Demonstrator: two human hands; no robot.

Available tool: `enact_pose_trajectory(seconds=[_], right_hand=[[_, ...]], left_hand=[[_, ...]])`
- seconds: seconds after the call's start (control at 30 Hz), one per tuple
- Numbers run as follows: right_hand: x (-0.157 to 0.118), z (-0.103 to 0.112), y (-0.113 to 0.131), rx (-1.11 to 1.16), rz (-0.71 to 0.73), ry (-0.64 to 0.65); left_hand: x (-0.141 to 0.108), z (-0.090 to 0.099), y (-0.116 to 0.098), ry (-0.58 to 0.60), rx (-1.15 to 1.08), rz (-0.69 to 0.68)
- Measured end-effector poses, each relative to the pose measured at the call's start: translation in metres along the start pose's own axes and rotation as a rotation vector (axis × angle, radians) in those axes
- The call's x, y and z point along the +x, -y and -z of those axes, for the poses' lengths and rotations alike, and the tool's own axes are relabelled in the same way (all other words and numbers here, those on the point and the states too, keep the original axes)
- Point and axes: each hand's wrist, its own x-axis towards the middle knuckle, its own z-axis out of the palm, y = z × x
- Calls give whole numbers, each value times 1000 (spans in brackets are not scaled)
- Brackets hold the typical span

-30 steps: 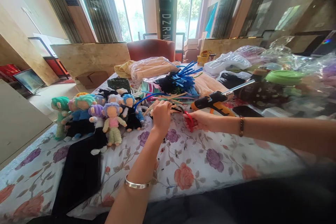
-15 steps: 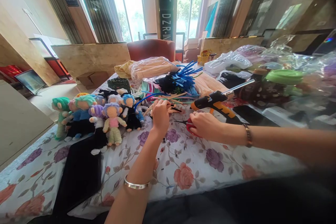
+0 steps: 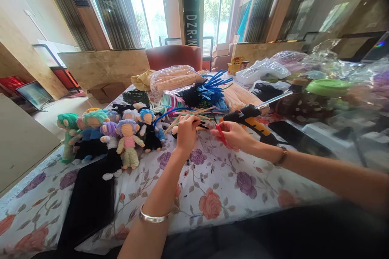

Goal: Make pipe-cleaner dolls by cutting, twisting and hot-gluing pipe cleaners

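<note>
My left hand [image 3: 187, 131] is closed in a pinch on short black strips [image 3: 204, 125] that stick out to its right; they look like pipe cleaner pieces. Just right of it, my right hand [image 3: 235, 135] grips red-handled scissors [image 3: 223, 134], their dark blades pointing up and away from me. A small gap lies between the scissors and the strips. Behind both hands are loose beige and blue pipe cleaners [image 3: 194, 112]. A black and orange glue gun [image 3: 251, 119] lies beyond my right hand. Small black clippings [image 3: 203, 168] are scattered on the cloth below.
Several crocheted-looking dolls [image 3: 127, 139] stand at the left, beside a flat black object [image 3: 88, 202]. Bundles of blue pipe cleaners [image 3: 214, 87] and wrapped beige ones [image 3: 176, 77] are piled at the back. A green-lidded jar [image 3: 326, 89] and plastic bags [image 3: 264, 71] crowd the right. Flowered cloth [image 3: 209, 204] covers the table.
The scissors have turned from pointing left at the strips to pointing upward. My right hand has shifted slightly up and rotated. My left hand keeps its pinch in nearly the same place.
</note>
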Motion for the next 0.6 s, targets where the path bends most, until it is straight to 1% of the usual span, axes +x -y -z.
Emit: enact_pose_trajectory(seconds=[0.07, 0.17, 0.33, 0.4, 0.5, 0.6], right_hand=[[4, -4, -1, 164, 26, -53], [12, -11, -3, 309, 88, -113], [24, -19, -11, 505, 187, -122], [25, -19, -15, 532, 210, -99], [26, -18, -19, 472, 245, -76], [25, -17, -19, 435, 306, -130]], left_hand=[[0, 1, -2, 47, -19, -44], [2, 3, -3, 101, -46, -113], [3, 7, -2, 144, -75, -132], [3, 7, -1, 150, -110, -136], [2, 6, -2, 171, -215, -109], [1, 1, -3, 208, -457, 8]])
